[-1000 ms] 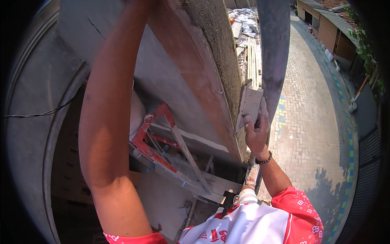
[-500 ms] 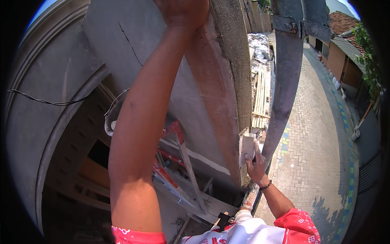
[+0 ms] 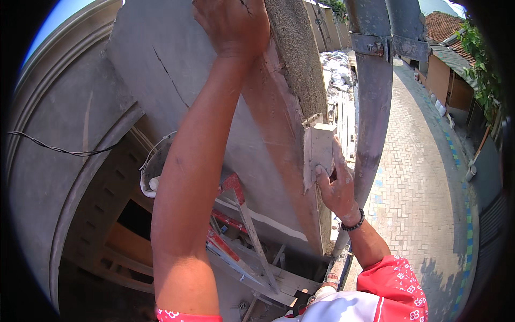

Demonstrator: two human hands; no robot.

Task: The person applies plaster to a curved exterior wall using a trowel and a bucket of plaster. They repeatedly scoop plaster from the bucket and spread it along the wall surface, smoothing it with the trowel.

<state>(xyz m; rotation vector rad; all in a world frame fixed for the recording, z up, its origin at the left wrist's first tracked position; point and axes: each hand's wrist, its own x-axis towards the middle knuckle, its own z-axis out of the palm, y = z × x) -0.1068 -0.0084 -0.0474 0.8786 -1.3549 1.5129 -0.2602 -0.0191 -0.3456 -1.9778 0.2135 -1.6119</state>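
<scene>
My right hand (image 3: 339,188) grips a whitish, mortar-caked plastering float (image 3: 322,147), thumb on one side and fingers along the other. The float is against the narrow, rough grey plastered edge (image 3: 292,59) of a wall. High up, my left hand (image 3: 233,27) is at the upper end of a reddish-brown, board-like strip (image 3: 273,129) running down beside that edge. Its fingertips are cut off by the picture's top, so their grip is hidden. Smooth grey wall (image 3: 161,70) spreads left of the strip, with a dark crack in it.
A grey metal pole (image 3: 373,107) with a bolted clamp rises just right of my right hand. Below left are a red-and-grey ladder (image 3: 238,204), a hanging bucket (image 3: 147,182) and planks (image 3: 300,282). A black cable (image 3: 64,150) crosses at left. Far below runs a paved lane (image 3: 413,188).
My right hand and the float have moved up along the wall edge. My left hand shows lower in the picture, and the whole view has shifted slightly.
</scene>
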